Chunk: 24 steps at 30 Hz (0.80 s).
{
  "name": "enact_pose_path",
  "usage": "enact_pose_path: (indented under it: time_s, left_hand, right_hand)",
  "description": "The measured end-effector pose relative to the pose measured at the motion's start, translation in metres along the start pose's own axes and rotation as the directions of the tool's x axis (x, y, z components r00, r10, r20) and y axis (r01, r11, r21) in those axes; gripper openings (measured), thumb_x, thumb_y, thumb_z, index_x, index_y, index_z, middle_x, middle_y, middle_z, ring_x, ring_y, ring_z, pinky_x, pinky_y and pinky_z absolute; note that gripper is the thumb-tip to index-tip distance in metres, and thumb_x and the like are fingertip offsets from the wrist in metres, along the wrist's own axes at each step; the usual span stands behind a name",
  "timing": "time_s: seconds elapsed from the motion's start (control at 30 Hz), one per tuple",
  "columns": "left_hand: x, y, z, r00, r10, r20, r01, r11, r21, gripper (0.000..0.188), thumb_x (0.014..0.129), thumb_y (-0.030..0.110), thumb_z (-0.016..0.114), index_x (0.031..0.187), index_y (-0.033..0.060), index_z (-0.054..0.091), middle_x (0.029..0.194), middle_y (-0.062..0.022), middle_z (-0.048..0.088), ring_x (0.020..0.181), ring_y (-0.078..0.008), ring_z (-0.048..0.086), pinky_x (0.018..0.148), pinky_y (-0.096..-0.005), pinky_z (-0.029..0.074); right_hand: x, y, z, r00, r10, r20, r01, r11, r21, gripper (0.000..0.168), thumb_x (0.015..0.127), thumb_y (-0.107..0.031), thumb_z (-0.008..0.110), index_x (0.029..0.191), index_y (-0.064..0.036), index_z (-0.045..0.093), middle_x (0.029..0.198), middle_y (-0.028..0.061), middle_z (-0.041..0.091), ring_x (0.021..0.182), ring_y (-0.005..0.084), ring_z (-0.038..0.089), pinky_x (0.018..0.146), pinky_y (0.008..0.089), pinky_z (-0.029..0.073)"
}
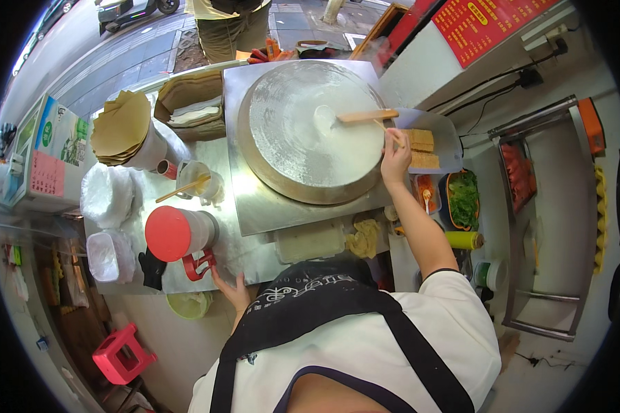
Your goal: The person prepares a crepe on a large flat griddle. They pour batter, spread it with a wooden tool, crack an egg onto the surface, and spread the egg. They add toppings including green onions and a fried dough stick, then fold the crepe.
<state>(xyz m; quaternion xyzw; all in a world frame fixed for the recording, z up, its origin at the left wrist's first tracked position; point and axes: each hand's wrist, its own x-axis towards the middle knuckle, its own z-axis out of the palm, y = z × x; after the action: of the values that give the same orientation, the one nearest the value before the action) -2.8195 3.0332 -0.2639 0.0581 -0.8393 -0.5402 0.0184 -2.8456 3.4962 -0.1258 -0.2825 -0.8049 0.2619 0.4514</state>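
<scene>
A round crepe griddle (315, 191) has a white layer of batter (310, 139) spread over much of its top, with a paler round patch near the middle. My right hand (397, 157) grips the thin stick handle of a wooden batter spreader (367, 116). The spreader's flat blade lies over the batter, right of that patch. At the counter's front edge my left hand (233, 291) has its fingers apart and nothing in them. Its fingertips are close beside the red handle of a lidded plastic jug (201, 229); whether they touch it is unclear.
Left of the griddle are a paper-bag stack (121, 129), a measuring cup (201, 180) with a wooden-handled tool and plastic-wrapped containers (106, 193). To the right are a tub (447, 139) of crackers and a container of lettuce (462, 199). A person (232, 31) stands beyond the counter.
</scene>
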Motion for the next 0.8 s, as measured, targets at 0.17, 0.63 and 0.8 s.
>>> enact_pose_path:
  time_s: [0.17, 0.63, 0.8]
  left_hand:
    - [-0.001, -0.011, -0.002, 0.999, -0.009, 0.041, 0.01, 0.999, -0.032, 0.076, 0.069, 0.007, 0.065, 0.134, 0.0014, 0.027, 0.137, -0.0178, 0.029, 0.128, -0.0308, 0.025, 0.105, -0.0388, 0.016]
    - [-0.001, -0.012, 0.0, 0.999, -0.04, -0.004, 0.04, 0.998, -0.044, 0.075, 0.069, 0.008, 0.065, 0.134, 0.0017, 0.027, 0.135, -0.0168, 0.031, 0.127, -0.0303, 0.027, 0.105, -0.0377, 0.019]
    - [-0.005, -0.005, -0.002, 0.993, -0.103, -0.049, 0.103, 0.995, -0.008, 0.073, 0.071, 0.009, 0.065, 0.133, 0.0011, 0.027, 0.136, -0.0166, 0.03, 0.127, -0.0301, 0.026, 0.105, -0.0386, 0.019]
  right_hand:
    - [-0.022, -0.03, -0.028, 0.852, -0.413, 0.322, 0.487, 0.85, -0.199, 0.012, 0.08, -0.021, 0.06, 0.086, -0.01, 0.058, 0.079, 0.0064, 0.056, 0.073, 0.022, 0.056, 0.056, 0.0313, 0.045]
    - [0.007, -0.137, 0.118, 0.621, -0.403, 0.672, 0.373, 0.906, 0.199, 0.015, 0.079, -0.019, 0.063, 0.079, -0.005, 0.058, 0.071, 0.0085, 0.058, 0.059, 0.0227, 0.058, 0.055, 0.0338, 0.045]
    - [0.045, -0.131, 0.185, 0.627, -0.05, 0.777, -0.018, 0.997, 0.078, 0.016, 0.079, -0.016, 0.059, 0.088, -0.003, 0.056, 0.071, 0.008, 0.062, 0.06, 0.0197, 0.063, 0.06, 0.0313, 0.048]
